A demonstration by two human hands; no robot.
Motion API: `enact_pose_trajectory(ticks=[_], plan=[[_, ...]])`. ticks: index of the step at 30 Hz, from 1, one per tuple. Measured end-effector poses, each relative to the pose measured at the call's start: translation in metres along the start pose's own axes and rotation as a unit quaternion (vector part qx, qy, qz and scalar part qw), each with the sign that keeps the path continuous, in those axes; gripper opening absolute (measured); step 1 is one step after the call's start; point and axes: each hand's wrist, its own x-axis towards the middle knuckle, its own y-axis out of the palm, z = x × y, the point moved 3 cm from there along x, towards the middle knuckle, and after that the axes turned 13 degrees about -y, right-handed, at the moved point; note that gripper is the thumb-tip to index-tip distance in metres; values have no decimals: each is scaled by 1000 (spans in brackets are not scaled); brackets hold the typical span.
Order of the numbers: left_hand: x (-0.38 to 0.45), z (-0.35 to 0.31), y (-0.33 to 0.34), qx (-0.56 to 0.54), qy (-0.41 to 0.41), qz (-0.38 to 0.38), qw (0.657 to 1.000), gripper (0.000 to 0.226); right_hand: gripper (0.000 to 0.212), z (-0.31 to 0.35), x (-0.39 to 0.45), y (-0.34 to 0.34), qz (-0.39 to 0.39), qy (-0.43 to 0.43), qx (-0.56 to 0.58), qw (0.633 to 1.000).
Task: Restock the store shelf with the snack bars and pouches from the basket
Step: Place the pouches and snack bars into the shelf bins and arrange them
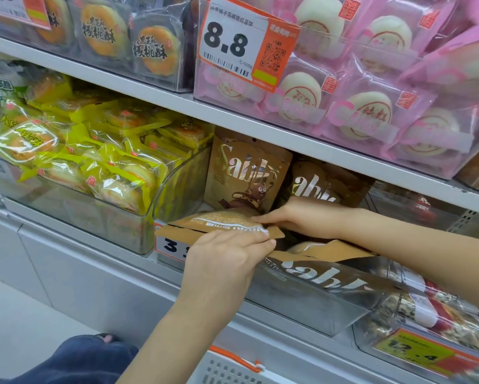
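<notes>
Head view: brown pouch (227,221) lies flat between both hands' fingers (256,239).

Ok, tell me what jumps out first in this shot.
Both hands, left hand and right hand, hold a brown Sable pouch flat at the middle shelf's front, with more standing pouches behind. Above, an orange 8.8 price tag hangs on the bin of pink-wrapped buns.

Your way into the brown-pouch bay (260,217) is a low slot under the shelf edge (302,145) at 12 o'clock. At 9 o'clock the clear bin (177,184) of yellow packs walls it. Upright pouches (246,176) block the back at 12. Both your hands and a flat pouch (232,221) fill the mouth; the display box (329,286) closes 4 o'clock.
</notes>
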Motion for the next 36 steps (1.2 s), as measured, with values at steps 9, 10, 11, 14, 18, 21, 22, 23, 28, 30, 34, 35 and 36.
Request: enact_pose_trajectory(ticks=[9, 10, 11, 14, 18, 21, 22, 23, 28, 30, 34, 35, 36], plan=[[1, -2, -2, -1, 17, 31, 999, 30, 27, -45, 16, 3, -242, 264, 301, 884], [1, -2, -2, -6, 23, 26, 999, 30, 27, -47, 20, 7, -231, 282, 345, 865], [1, -2, -2, -9, 27, 21, 999, 29, 27, -48, 24, 12, -218, 298, 373, 851], [2, -4, -3, -6, 28, 11, 1000, 25, 21, -48, 30, 22, -205, 340, 417, 818], [3, -3, -4, 7, 21, 3, 1000, 25, 23, -53, 30, 23, -202, 349, 437, 804], [2, -2, -3, 10, 15, -2, 1000, 22, 29, -55, 24, 22, -219, 370, 429, 795], [2, -3, -3, 11, 13, -1, 1000, 21, 29, -56, 22, 22, -231, 376, 434, 786], [3, -3, -3, 13, 12, -1, 1000, 21, 30, -57, 21, 22, -238, 378, 437, 780], [3, -2, -1, 17, 10, 4, 1000, 17, 30, -54, 19, 21, -205, 343, 489, 775], [3, -1, -1, 23, 7, 9, 1000, 18, 34, -53, 17, 21, -173, 352, 495, 775], [-2, 0, 1, 19, -2, 17, 1000, 13, 40, -46, 7, 11, -101, 408, 393, 818], [-4, 0, 0, 5, -5, 15, 1000, 13, 35, -44, 5, 6, -92, 392, 364, 839], [-5, -1, -1, -10, -7, 11, 1000, 15, 31, -39, 2, 2, -79, 360, 333, 868]])
